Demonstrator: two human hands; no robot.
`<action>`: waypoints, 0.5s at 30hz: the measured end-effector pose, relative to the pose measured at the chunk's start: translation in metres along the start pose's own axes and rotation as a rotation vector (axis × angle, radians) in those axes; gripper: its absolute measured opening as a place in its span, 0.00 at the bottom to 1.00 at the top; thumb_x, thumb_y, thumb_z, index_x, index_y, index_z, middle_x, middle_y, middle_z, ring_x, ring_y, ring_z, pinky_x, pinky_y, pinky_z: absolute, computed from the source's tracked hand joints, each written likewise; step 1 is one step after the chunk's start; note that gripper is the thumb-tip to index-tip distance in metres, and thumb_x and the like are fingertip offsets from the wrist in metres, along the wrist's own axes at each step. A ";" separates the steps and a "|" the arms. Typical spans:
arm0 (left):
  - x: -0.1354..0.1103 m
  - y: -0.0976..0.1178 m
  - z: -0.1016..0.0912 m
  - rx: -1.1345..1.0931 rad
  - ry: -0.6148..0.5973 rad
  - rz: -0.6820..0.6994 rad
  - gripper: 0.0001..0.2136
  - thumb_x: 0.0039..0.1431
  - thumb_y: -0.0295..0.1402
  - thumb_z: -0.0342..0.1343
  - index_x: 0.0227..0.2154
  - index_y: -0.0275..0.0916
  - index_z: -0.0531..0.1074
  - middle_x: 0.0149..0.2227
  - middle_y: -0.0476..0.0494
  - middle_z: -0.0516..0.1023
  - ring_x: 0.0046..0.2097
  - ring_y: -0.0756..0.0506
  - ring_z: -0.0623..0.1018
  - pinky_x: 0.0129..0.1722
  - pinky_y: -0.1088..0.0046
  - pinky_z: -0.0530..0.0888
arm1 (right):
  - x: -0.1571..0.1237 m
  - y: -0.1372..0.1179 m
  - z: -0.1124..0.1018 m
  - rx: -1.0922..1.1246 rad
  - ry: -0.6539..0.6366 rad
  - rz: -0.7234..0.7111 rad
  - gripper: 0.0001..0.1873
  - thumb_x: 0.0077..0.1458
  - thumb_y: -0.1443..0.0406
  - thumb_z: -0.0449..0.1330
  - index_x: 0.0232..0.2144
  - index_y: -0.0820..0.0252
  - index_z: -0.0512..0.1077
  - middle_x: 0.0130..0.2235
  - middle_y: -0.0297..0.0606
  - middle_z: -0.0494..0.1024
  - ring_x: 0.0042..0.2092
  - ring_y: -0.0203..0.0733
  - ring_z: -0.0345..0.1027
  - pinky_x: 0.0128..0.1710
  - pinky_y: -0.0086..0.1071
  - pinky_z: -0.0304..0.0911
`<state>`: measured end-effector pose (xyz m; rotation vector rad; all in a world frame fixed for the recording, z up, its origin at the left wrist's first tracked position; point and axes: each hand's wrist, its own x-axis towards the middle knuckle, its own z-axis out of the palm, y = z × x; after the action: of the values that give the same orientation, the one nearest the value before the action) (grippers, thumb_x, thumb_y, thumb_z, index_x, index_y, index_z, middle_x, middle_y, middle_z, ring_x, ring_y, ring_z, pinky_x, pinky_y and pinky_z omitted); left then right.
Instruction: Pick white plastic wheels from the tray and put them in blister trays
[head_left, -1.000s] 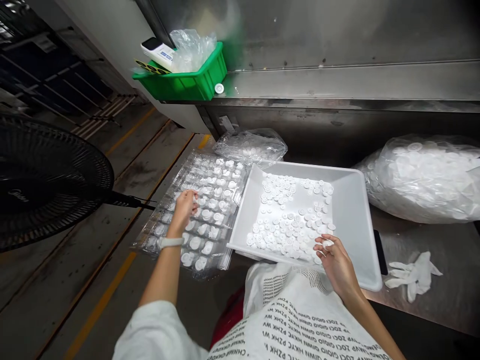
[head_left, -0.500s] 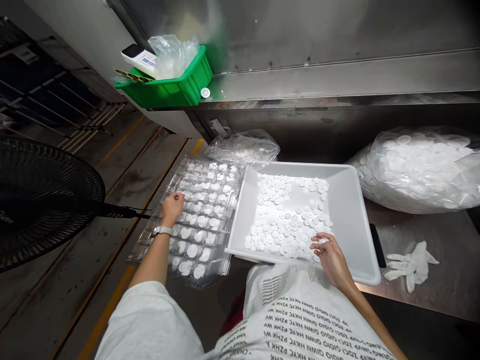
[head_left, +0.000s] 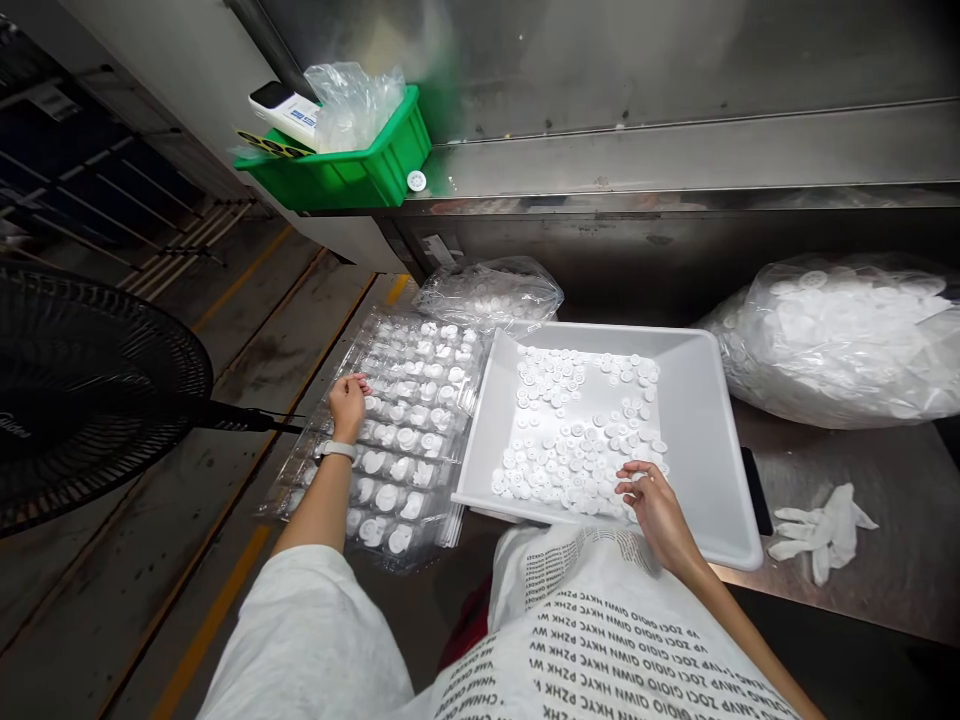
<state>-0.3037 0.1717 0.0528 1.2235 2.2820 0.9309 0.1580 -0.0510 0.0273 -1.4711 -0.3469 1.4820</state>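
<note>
A white plastic tray [head_left: 697, 420] holds several small white round parts [head_left: 577, 430]. My right hand [head_left: 651, 500] rests at its near edge, fingers curled over the parts, pinching something too small to name. Left of it lies a clear blister tray [head_left: 405, 430] with rows of pockets, many filled with white parts. My left hand [head_left: 348, 402], a watch on its wrist, sits at that tray's left edge with fingers bent down onto a pocket; whether it holds a part is hidden.
Two clear bags of white parts lie behind: a small bag [head_left: 491, 290] and a large bag [head_left: 840, 335]. White gloves [head_left: 821, 530] lie on the steel bench. A green bin [head_left: 345, 165] sits on the shelf above. A black fan [head_left: 90, 390] stands left.
My left hand moved from the middle of the blister tray to its left edge. My right hand shifted slightly left over the parts in the white tray.
</note>
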 end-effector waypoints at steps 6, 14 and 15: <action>-0.003 -0.008 -0.004 0.082 -0.033 0.114 0.16 0.62 0.39 0.53 0.48 0.35 0.69 0.46 0.41 0.74 0.44 0.45 0.76 0.43 0.61 0.76 | -0.003 0.001 -0.002 -0.014 -0.019 0.019 0.11 0.42 0.62 0.63 0.30 0.58 0.69 0.36 0.34 0.69 0.33 0.35 0.64 0.32 0.28 0.60; -0.024 -0.017 -0.025 0.401 -0.137 0.217 0.15 0.60 0.37 0.56 0.47 0.35 0.70 0.49 0.40 0.72 0.48 0.43 0.74 0.47 0.57 0.74 | 0.005 0.009 -0.011 -0.110 -0.010 0.022 0.16 0.43 0.59 0.67 0.33 0.59 0.70 0.32 0.32 0.71 0.31 0.35 0.64 0.33 0.29 0.62; -0.026 -0.018 -0.027 0.434 -0.143 0.213 0.15 0.60 0.37 0.55 0.47 0.35 0.70 0.49 0.40 0.73 0.47 0.44 0.74 0.47 0.58 0.74 | 0.008 0.011 -0.014 -0.139 -0.006 0.021 0.15 0.46 0.59 0.66 0.34 0.61 0.70 0.31 0.32 0.70 0.31 0.34 0.64 0.33 0.29 0.62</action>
<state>-0.3163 0.1328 0.0592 1.6780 2.3411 0.3998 0.1668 -0.0563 0.0108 -1.5847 -0.4464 1.5043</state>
